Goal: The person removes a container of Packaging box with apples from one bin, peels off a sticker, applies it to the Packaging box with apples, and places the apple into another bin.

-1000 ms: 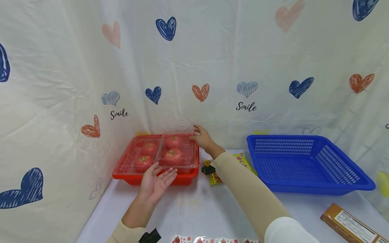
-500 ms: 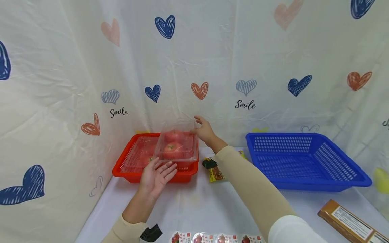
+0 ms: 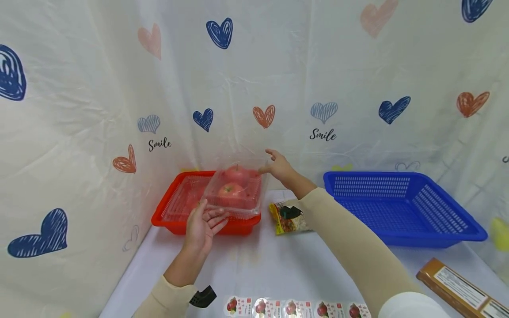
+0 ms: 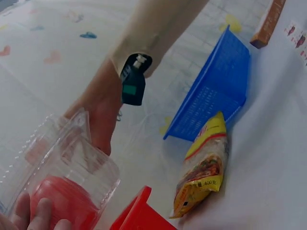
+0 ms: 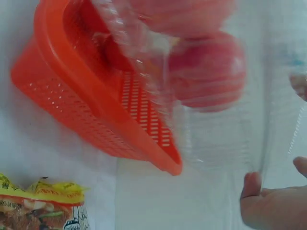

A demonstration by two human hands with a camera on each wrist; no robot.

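Note:
A clear plastic clamshell box (image 3: 237, 213) with red apples (image 3: 232, 194) inside is held tilted over the right half of a red basket (image 3: 234, 229). My left hand (image 3: 202, 229) supports its near left corner; the fingertips (image 4: 41, 213) lie against the plastic beside an apple in the left wrist view. At the far right side, my right hand (image 3: 283, 171) grips the box, its index finger stretched out past the edge. In the right wrist view, apples show through the box wall (image 5: 220, 139) above the basket. A second clear box (image 3: 180, 198) of red fruit lies in the basket's left half.
Right of the red basket lies a yellow food packet (image 3: 280, 223), partly behind the right forearm. A blue basket (image 3: 401, 240) stands at the back right. Nearer are a brown box (image 3: 457, 285) and a row of fruit stickers (image 3: 296, 309). A heart-printed curtain (image 3: 286, 79) hangs behind.
The clamshell box has risen from the red basket, tilting and shifting slightly right. Both hands moved with it, and the right forearm has swung right, uncovering more of the food packet.

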